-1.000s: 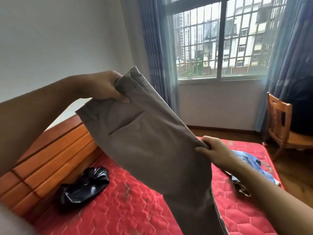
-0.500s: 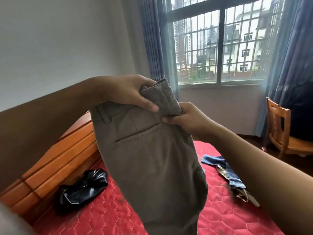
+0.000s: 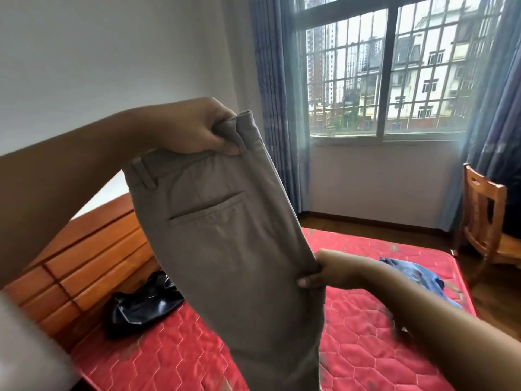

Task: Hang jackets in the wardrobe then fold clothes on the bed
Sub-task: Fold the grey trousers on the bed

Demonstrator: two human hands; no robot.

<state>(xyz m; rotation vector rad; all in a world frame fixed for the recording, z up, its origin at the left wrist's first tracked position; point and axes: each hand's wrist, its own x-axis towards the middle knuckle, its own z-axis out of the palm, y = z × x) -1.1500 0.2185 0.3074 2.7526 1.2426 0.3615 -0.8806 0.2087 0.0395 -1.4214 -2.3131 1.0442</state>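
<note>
Trousers (image 3: 231,249), grey-brown and doubled lengthwise, hang in the air over the bed, back pocket facing the camera. The left hand (image 3: 191,128) has fingers and thumb curled round the waistband at 12 o'clock of the cloth; the right hand (image 3: 329,270) pinches the seat edge at 4 o'clock. Beneath lies a red quilted mattress (image 3: 380,320), with a black bag (image 3: 143,303) at 8 o'clock beside the wooden headboard (image 3: 84,258) and a blue garment (image 3: 414,275) at 3 o'clock. A wooden chair (image 3: 485,218) stands farther off at 3 o'clock.
</note>
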